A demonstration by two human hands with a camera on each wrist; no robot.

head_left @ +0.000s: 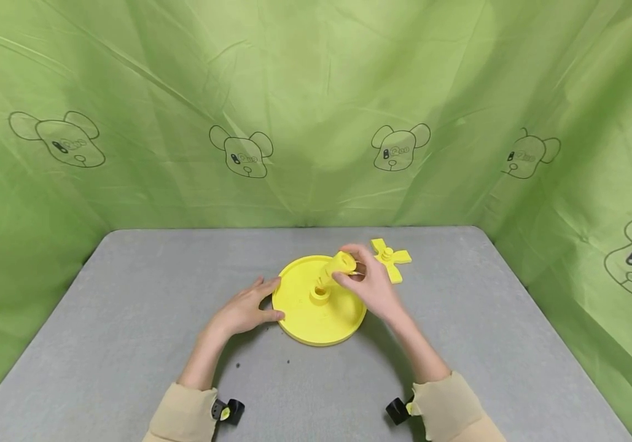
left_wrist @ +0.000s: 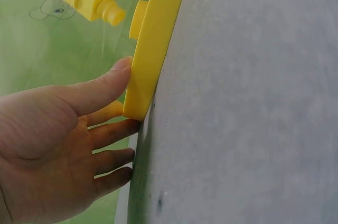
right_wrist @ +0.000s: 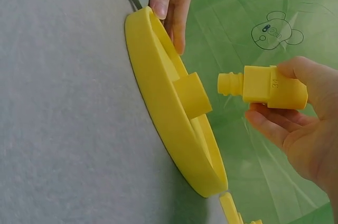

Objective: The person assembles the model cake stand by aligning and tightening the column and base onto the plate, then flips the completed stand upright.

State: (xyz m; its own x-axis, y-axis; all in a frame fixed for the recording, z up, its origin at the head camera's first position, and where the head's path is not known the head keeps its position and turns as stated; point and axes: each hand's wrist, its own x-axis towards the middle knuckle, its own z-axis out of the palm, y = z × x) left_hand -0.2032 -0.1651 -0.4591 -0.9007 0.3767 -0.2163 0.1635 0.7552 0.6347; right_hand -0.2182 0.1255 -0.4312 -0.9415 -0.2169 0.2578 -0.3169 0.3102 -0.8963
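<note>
A round yellow tray (head_left: 298,313) with a raised rim lies on the table, a short hollow socket (head_left: 320,298) standing at its centre. My left hand (head_left: 241,312) rests at the tray's left edge, thumb and extended fingers touching the rim. Between thumb and fingers, my right hand (head_left: 375,287) holds a yellow post (right_wrist: 274,87) above the tray. The post is tilted, its narrower threaded end facing the socket. A gap separates that end from the socket (right_wrist: 191,96) in the right wrist view. Number markings show on the post's side.
A yellow cross-shaped piece (head_left: 395,258) with a threaded stub lies on the grey table (head_left: 155,294), behind and right of the tray. Green curtains (head_left: 316,92) with bear drawings rise along the table's back and sides. Small dark specks dot the table near the left hand.
</note>
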